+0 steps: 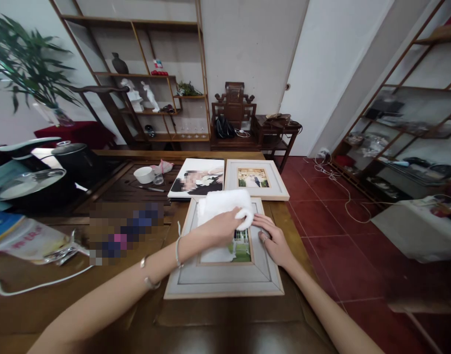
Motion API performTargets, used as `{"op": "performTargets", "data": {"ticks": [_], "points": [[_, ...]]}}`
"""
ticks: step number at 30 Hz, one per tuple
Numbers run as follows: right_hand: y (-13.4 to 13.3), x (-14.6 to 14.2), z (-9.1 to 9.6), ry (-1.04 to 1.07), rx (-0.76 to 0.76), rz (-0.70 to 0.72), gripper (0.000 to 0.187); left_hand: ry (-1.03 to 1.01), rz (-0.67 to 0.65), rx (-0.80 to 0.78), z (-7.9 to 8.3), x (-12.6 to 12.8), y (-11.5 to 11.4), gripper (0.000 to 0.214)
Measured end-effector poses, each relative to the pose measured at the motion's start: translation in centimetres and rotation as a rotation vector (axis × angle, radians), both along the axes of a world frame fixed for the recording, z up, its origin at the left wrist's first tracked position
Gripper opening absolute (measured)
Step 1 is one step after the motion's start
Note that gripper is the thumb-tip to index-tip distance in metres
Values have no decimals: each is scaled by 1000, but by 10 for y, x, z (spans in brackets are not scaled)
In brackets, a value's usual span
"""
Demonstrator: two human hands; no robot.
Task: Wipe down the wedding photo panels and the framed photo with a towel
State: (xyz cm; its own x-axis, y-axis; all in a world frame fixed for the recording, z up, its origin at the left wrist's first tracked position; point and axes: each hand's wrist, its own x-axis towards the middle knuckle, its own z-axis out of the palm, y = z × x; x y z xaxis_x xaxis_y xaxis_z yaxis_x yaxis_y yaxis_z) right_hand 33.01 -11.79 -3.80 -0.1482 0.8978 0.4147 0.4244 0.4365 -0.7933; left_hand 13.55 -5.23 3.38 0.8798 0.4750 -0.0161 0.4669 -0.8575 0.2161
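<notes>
A picture frame [225,285] with a pale wide border lies flat on the brown table in front of me. Bunched in my left hand [223,225] is a white towel [227,199], pressed on the frame's upper middle. It covers much of the picture [242,250], of which a green and white part shows. My right hand [275,241] rests on the frame's right border, fingers stretched toward the towel, thumb apart from them. Beyond lie a second framed photo [255,177] of two people and a photo panel [197,178].
On the table [136,314] at left are a lidded pan [29,184], a dark pot [75,157], a plastic package [29,236] and a white cord [44,287]. A white bowl [144,174] stands on a slatted tray [118,189]. Red floor tiles [321,216] begin past the right edge.
</notes>
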Motion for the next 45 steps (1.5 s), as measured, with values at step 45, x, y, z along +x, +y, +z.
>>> {"op": "performTargets", "data": {"ticks": [45], "points": [[-16, -5, 13, -111, -132, 70, 44, 107, 395, 116, -17, -92, -96, 58]]}}
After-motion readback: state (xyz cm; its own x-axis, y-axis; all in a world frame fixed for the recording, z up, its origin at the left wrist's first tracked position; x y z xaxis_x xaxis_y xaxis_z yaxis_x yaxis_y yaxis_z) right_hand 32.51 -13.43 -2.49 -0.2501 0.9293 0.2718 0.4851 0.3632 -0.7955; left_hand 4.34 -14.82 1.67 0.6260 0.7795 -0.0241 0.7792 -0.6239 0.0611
